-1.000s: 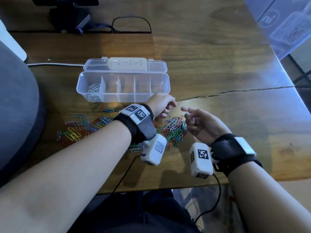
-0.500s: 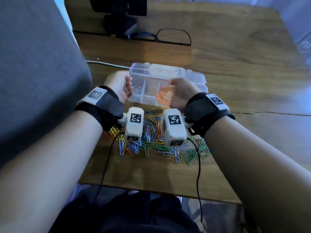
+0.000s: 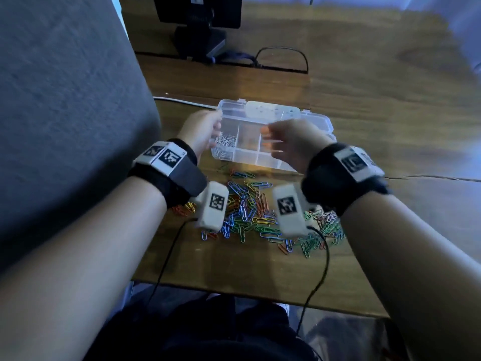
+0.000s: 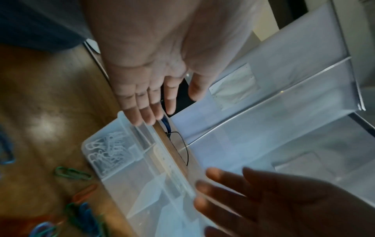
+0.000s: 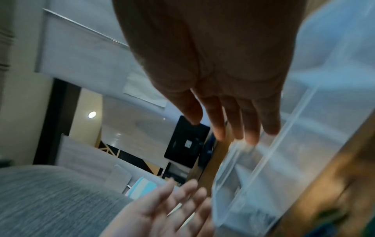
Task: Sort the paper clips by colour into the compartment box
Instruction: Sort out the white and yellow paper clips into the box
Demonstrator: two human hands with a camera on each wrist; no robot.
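The clear compartment box (image 3: 235,160) lies open on the wooden table, its lid folded back. White clips (image 3: 227,144) fill its leftmost compartment; the compartments beside it look bare. My left hand (image 3: 216,131) hovers at the box's left end with straight fingers (image 4: 142,112) and nothing in it. My right hand (image 3: 266,142) hovers over the middle compartments, fingers (image 5: 249,128) also straight and empty. The palms face each other. In front of the box lies the pile of coloured clips (image 3: 248,209), partly hidden by the wrist cameras.
A grey upholstered chair back (image 3: 65,113) stands close on the left. A black monitor stand (image 3: 200,40) and a cable loop (image 3: 282,58) sit at the back of the table. The table's front edge (image 3: 234,293) runs just behind the pile.
Both hands went from the clip pile up to the box, curled over it half a second ago. Now their fingers are spread straight and hold nothing.
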